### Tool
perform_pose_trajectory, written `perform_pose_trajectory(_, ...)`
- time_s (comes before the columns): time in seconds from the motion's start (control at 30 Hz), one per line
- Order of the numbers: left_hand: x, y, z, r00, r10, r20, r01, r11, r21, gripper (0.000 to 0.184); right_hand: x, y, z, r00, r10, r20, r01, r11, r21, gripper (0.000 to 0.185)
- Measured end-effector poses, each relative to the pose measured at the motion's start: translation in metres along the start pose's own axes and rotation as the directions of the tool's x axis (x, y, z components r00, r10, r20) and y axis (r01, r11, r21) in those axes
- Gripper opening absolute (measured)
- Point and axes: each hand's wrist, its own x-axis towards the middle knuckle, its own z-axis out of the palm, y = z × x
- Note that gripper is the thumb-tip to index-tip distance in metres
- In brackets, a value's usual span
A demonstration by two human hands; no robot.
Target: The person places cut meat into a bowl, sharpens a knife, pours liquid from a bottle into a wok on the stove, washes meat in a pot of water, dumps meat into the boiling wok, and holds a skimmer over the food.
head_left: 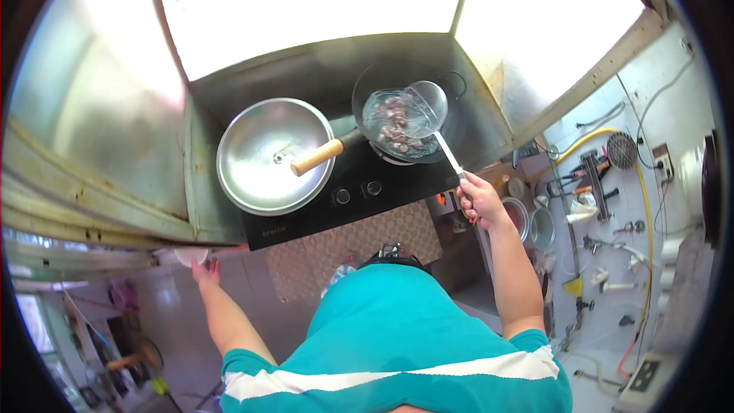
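My right hand (480, 200) is wrapped round the handle of a skimmer (428, 109), whose round head hangs over the right side of a dark wok (367, 84). Dark reddish pieces (396, 126) lie in liquid inside the wok. Its wooden handle (317, 157) points left, over the edge of a large steel pan (256, 172). Far to the left, my left hand (205, 271) is beside a small white bowl (191, 255) near the counter's edge; its fingers look spread, and part of the bowl is hidden.
Both vessels stand on a black stove (355, 214) with two knobs, within metal side panels (164, 160). Glass containers (541, 228) are at the right. Beyond them, a strainer (621, 151), tools and a yellow hose (646, 214) line the wall. A patterned mat (306, 260) lies below.
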Motion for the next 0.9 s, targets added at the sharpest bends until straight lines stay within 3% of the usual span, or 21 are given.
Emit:
perform_pose_trajectory(0.03,0.008,0.004,0.002,1.0,-0.002,0.025,0.001,1.0,0.016,0.07,-0.003,-0.002,0.005,0.999,-0.039,0.02,0.041,0.993,-0.11,0.033)
perform_pose_trajectory(0.07,0.013,0.006,0.003,0.999,-0.032,0.032,0.033,0.999,-0.011,0.065,-0.008,-0.009,0.01,0.999,-0.048,-0.003,0.047,0.994,-0.095,0.033)
perform_pose_trajectory(0.1,0.017,0.007,0.003,0.997,-0.064,0.037,0.065,0.997,-0.036,0.06,-0.015,-0.017,0.015,0.987,-0.162,0.017,0.156,0.908,-0.388,0.037)
perform_pose_trajectory(0.13,0.021,0.005,0.003,0.996,-0.068,0.053,0.069,0.997,-0.016,0.06,-0.02,-0.02,0.018,0.965,-0.254,0.067,0.236,0.728,-0.644,0.041)
perform_pose_trajectory(0.17,0.025,0.002,0.002,0.998,-0.051,0.044,0.052,0.999,-0.017,0.054,-0.02,-0.014,0.017,0.833,-0.532,0.15,0.416,0.424,-0.804,0.046)
perform_pose_trajectory(0.2,0.028,0.001,0.003,0.999,-0.034,0.033,0.035,0.999,-0.018,0.048,-0.026,-0.016,0.021,0.836,-0.534,0.126,0.4,0.435,-0.806,0.046)
perform_pose_trajectory(0.27,0.031,-0.002,0.006,0.997,-0.048,0.055,0.05,0.998,-0.038,0.044,-0.045,-0.031,0.031,0.789,-0.593,0.158,0.284,0.124,-0.951,0.048)
perform_pose_trajectory(0.43,0.043,-0.008,0.009,0.995,-0.085,0.042,0.091,0.984,-0.156,0.037,-0.072,-0.041,0.034,0.846,-0.515,0.135,0.255,0.169,-0.952,0.048)
perform_pose_trajectory(0.5,0.033,-0.013,0.009,0.999,0.038,0.03,-0.034,0.99,-0.133,0.036,-0.076,-0.033,0.03,0.834,-0.494,0.246,0.352,0.133,-0.926,0.047)
perform_pose_trajectory(0.6,-0.003,-0.017,0.014,0.996,0.09,-0.024,-0.093,0.982,-0.167,0.038,-0.07,-0.023,0.031,0.899,-0.395,0.188,0.266,0.152,-0.952,0.046)
perform_pose_trajectory(0.9,-0.07,-0.027,-0.037,0.983,0.148,-0.113,-0.159,0.982,-0.104,0.043,-0.025,-0.004,0.012,0.885,-0.452,0.108,0.187,0.134,-0.973,0.047)
